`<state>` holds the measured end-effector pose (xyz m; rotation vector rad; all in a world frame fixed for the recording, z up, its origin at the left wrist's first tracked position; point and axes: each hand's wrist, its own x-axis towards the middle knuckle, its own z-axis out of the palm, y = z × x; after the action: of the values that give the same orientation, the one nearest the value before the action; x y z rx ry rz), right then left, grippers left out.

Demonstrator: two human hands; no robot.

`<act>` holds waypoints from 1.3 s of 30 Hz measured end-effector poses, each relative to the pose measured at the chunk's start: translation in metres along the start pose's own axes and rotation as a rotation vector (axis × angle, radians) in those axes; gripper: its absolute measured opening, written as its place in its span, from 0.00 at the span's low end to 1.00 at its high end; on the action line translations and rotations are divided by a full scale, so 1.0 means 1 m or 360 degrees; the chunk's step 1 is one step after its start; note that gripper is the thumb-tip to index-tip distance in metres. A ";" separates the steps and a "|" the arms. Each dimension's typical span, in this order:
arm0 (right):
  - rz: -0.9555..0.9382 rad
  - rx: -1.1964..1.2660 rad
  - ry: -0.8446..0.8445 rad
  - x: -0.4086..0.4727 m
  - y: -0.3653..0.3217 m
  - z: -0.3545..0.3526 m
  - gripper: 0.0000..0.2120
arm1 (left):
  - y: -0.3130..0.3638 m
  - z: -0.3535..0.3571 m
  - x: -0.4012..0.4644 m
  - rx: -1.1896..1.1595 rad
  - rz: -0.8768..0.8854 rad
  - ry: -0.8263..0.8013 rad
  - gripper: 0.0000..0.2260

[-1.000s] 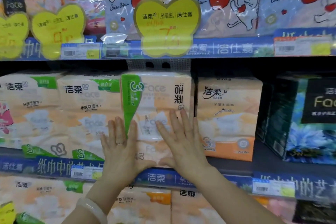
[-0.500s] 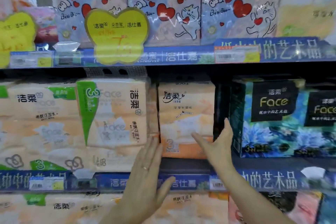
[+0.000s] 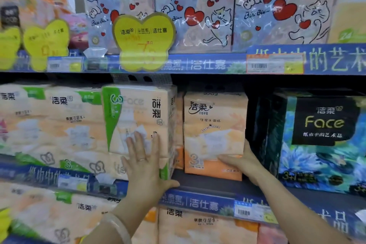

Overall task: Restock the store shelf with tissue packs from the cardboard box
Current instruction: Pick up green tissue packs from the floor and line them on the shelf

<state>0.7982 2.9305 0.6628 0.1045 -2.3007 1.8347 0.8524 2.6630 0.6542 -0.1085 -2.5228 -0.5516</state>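
While flat, left hand [image 3: 145, 166] on pack [image 3: 136, 119].

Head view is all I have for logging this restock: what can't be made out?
- Cardboard box: not in the head view.
- Right hand fingers: hidden behind the orange pack.
- Price tags: print too small and blurred.
- Gap behind the orange pack: dark.
- Left hand is flat on the green-striped pack.

Upper shelf rail [image 3: 208, 64]: blue strip, white Chinese print, barcode price labels clipped on.
Promo tags [image 3: 143, 42]: yellow butterfly-shaped cards hang off that rail — left ones blurred.
Lower shelf rail [image 3: 206, 203]: same blue strip, more labels.
Shelf deck [image 3: 210, 183]: dark grey, bare patch.
Recess under upper shelf: black, shadowed.
Light: even, indoor.
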 end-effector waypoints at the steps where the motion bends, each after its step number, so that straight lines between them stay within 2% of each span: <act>1: -0.0030 0.0037 0.0015 0.001 0.000 0.000 0.51 | 0.002 -0.002 0.003 0.0002 0.0005 -0.0006 0.64; 4: -0.0057 0.0064 0.0007 0.002 -0.004 -0.004 0.50 | 0.011 -0.004 0.010 0.0006 0.0045 -0.0006 0.63; 8: -0.0096 0.0037 -0.0001 0.000 -0.003 -0.006 0.47 | 0.015 0.009 0.018 0.0062 0.0116 0.0131 0.60; 13: -0.0148 -0.0075 0.0079 -0.008 0.004 -0.007 0.39 | 0.012 0.018 0.020 0.0040 0.0141 0.0176 0.69; 19: -0.0222 -0.0178 0.0089 -0.014 0.007 -0.008 0.36 | 0.011 0.015 0.018 0.0010 0.0154 0.0149 0.60; 22: -0.0297 -0.0235 0.0092 -0.019 0.008 -0.012 0.34 | 0.010 0.014 0.016 0.0015 0.0144 0.0188 0.59; 25: -0.0273 -0.0262 -0.0022 -0.015 0.002 -0.020 0.39 | 0.011 0.011 0.014 0.0047 0.0180 0.0233 0.58; 29: -0.0046 -0.0255 -0.0291 -0.001 -0.009 -0.023 0.60 | 0.013 0.014 0.017 0.0193 0.0346 0.0259 0.67; 32: 0.0059 -0.0162 -0.0380 0.005 -0.001 -0.017 0.67 | 0.011 0.018 0.020 0.0292 0.0393 0.0240 0.72; 34: 0.0091 -0.0168 -0.0325 0.008 0.005 -0.016 0.67 | 0.008 0.020 0.022 0.0343 0.0417 0.0231 0.73; 39: 0.0016 -0.0196 -0.0268 0.010 0.003 -0.019 0.52 | 0.007 0.025 0.023 0.0292 0.0424 0.0258 0.71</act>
<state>0.7895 2.9499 0.6659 0.2381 -2.5254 1.7450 0.8216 2.6784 0.6495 -0.3125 -2.3381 -0.2124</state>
